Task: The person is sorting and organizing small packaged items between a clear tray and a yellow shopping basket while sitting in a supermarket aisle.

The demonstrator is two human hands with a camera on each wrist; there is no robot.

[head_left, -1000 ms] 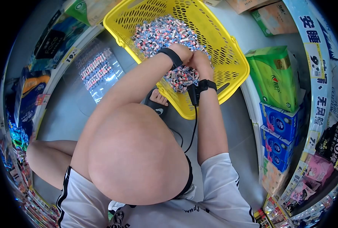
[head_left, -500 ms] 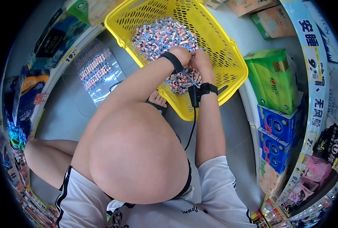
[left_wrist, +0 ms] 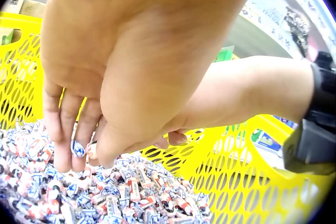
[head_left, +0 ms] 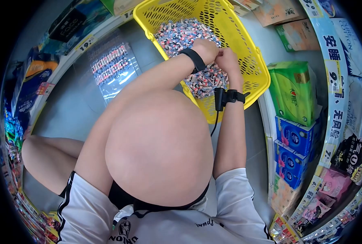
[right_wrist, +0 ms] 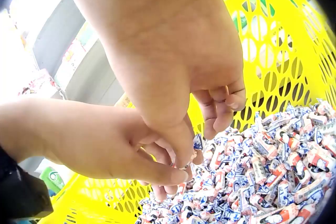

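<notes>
A heap of twist-wrapped candies [head_left: 181,34] in white, blue and red lies in a yellow shopping basket [head_left: 252,71]. My left hand [head_left: 205,51] and my right hand [head_left: 228,61] meet close over the heap. In the left wrist view, the left hand's thumb and fingertips pinch a wrapped candy [left_wrist: 77,148], its blue-and-white end poking out. Seen from the right wrist, the right thumb and fingers pinch a candy at a blue twisted wrapper end [right_wrist: 198,142], with the left thumb right beside it. The fingers hide most of this candy.
A clear plastic sheet [head_left: 118,87] with rows of the same candies lies on the floor left of the basket. Shelves flank both sides, with green tissue packs [head_left: 293,93] and blue packs [head_left: 290,136] at the right. A bent knee [head_left: 160,146] rises before the basket.
The head view has shifted, so the basket and plastic sheet appear further right. Both hands stay together above the candies. The knee now covers the foot that showed before.
</notes>
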